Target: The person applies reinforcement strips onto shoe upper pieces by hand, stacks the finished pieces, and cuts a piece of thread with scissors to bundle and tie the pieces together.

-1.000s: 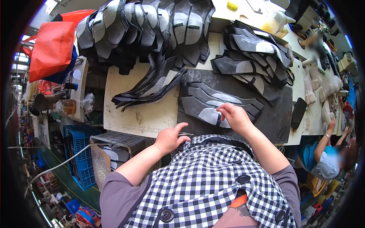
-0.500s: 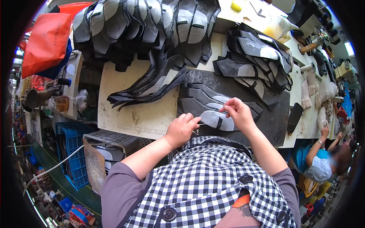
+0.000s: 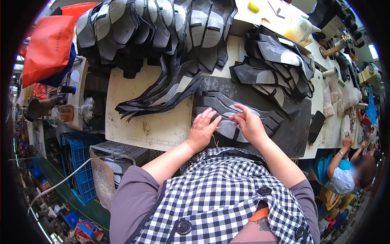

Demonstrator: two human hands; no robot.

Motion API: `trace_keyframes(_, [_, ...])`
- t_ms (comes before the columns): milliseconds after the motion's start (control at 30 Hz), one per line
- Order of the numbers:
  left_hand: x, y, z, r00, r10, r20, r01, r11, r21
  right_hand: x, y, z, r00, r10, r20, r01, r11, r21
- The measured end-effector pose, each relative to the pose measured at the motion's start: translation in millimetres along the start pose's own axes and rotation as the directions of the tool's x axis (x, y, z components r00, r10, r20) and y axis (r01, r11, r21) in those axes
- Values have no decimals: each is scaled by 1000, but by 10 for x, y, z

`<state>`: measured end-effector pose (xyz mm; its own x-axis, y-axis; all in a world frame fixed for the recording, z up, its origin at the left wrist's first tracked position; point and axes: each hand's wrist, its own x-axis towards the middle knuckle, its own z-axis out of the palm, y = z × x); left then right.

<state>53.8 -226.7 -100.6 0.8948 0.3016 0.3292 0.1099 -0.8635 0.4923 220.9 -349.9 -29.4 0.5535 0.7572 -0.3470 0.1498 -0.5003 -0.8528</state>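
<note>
A thin pale thread (image 3: 223, 127) stretches between my two hands, and a loose length hangs below it. My left hand (image 3: 201, 129) has its fingers bent over the left end of the nearest grey-black shoe-upper piece (image 3: 231, 131), with the thread at its thumb and forefinger. On the right side of that piece, my right hand (image 3: 248, 125) pinches the thread's other end. Several similar pieces (image 3: 219, 101) lie overlapped just behind, on a dark work mat (image 3: 290, 140). My hands partly cover the nearest piece.
Stacks of shoe-upper pieces lie at the back (image 3: 122, 28), left (image 3: 162, 91) and right (image 3: 280, 61). A black flat object (image 3: 316, 127) lies by the mat. Left stand a red bag (image 3: 48, 49) and blue crate (image 3: 79, 171). Another person (image 3: 341, 175) sits right.
My left hand has moved up and right onto the piece, closer to my right hand. My right hand has shifted slightly left and down. The nearest piece is more covered.
</note>
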Motion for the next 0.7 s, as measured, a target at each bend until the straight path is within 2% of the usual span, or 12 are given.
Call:
trace_keyframes(33, [-16,-8,8,1000,-8,-27,7,1000,-11,33,34,23,998,-65,-4,65,991,-121])
trace_keyframes(67, [-50,-43,73,998,-40,55,45,994,-103,64,51,41,992,-130,0,126,963,-240])
trace_keyframes(100, [-62,-56,91,998,-32,62,38,995,-96,92,61,58,981,-194,13,185,916,-357])
trace_keyframes(200, [-75,-77,120,998,-14,64,18,997,-72,213,112,189,959,-281,-26,248,883,-399])
trace_keyframes(300, [-123,-61,133,998,-24,63,27,999,-37,280,137,302,894,-448,-4,396,793,-463])
trace_keyframes(400, [-163,-16,193,996,-57,75,57,998,-2,352,110,369,898,-440,-7,388,798,-461])
trace_keyframes(533, [-165,-15,144,997,-53,57,57,996,-68,441,167,450,898,-440,8,398,805,-440])
trace_keyframes(700, [-158,-14,128,994,-95,58,102,987,-124,430,144,421,910,-385,152,402,734,-548])
